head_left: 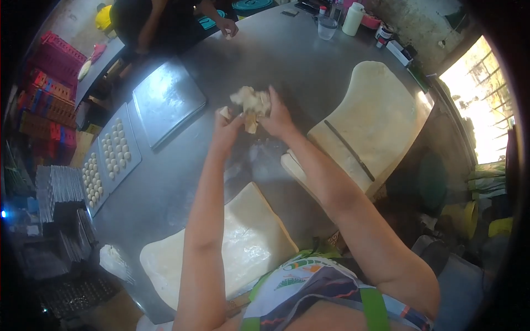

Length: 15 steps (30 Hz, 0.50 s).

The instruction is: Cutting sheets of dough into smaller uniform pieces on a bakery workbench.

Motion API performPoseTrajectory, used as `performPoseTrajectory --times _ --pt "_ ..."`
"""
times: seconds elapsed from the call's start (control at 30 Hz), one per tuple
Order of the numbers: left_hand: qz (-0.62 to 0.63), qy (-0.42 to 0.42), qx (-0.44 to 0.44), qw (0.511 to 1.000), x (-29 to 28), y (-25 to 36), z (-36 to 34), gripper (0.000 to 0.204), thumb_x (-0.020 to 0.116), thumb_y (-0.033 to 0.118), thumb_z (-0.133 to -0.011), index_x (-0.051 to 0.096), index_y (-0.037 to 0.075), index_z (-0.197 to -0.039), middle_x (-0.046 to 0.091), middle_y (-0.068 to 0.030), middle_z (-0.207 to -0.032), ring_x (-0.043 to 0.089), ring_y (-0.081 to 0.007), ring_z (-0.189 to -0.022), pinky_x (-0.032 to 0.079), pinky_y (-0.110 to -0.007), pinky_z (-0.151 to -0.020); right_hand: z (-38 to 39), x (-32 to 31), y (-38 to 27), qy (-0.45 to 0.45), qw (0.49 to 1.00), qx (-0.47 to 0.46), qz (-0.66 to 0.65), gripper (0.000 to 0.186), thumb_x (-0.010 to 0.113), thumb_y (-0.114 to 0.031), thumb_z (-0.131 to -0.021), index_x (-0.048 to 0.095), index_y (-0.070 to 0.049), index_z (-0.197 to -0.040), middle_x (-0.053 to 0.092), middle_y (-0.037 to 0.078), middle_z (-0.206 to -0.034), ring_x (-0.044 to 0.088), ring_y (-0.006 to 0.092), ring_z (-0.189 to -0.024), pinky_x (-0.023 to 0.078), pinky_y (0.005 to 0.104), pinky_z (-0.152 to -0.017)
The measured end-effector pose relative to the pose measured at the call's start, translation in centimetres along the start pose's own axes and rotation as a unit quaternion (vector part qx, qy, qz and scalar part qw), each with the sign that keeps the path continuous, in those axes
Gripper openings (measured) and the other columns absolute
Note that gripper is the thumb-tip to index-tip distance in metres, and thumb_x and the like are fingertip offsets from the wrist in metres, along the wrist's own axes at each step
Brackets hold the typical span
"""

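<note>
Both my hands are raised over the grey metal table (287,60). My right hand (279,118) grips a ragged lump of pale dough scraps (251,102). My left hand (227,126) pinches the lower edge of the same lump, with a small bit of dough at its fingertips. A folded dough slab (248,231) lies below my left forearm, near the table's front. A long dough sheet (375,116) lies to the right with a dark thin knife (349,150) on it.
Two trays of small dough balls (113,151) and a bare metal tray (165,99) sit at left. Another person's hand (227,26) rests at the far edge. A cup and bottles (345,21) stand at the back. Crates are stacked at far left.
</note>
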<state>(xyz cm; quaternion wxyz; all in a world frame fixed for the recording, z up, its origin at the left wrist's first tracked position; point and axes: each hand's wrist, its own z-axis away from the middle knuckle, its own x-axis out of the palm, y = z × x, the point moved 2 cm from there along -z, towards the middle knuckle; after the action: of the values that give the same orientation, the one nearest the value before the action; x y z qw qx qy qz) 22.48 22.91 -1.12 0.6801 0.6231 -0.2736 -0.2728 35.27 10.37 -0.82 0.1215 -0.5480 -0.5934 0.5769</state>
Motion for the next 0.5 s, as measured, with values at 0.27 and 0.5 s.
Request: performPoseTrajectory --times 0.27,0.5 --pt "0.362 -0.206 -0.246 0.876 3.9 -2.9 20.1 0.056 0.048 0.05 -0.1 0.044 0.014 -0.144 0.056 -0.0097 -0.135 0.053 -0.0229 -0.124 0.043 -0.043 -0.104 14.1 0.1 0.6 -0.353 0.932 -0.04 -0.072 0.038 0.065 -0.026 -0.088 0.062 -0.006 -0.12 0.069 0.019 -0.109 0.065 0.0342 -0.105 0.05 0.0444 -0.088" --pt "0.273 -0.182 -0.296 0.897 0.1 -1.5 33.4 0.057 0.055 0.028 -0.101 0.035 0.01 -0.152 0.049 -0.0198 -0.144 0.052 -0.0317 -0.129 0.047 -0.044 -0.103 9.3 -3.9 2.7 -0.345 0.899 -0.093 0.254 0.03 0.063 -0.025 -0.089 0.065 -0.006 -0.112 0.062 0.023 -0.115 0.062 0.0381 -0.106 0.052 0.0474 -0.085"
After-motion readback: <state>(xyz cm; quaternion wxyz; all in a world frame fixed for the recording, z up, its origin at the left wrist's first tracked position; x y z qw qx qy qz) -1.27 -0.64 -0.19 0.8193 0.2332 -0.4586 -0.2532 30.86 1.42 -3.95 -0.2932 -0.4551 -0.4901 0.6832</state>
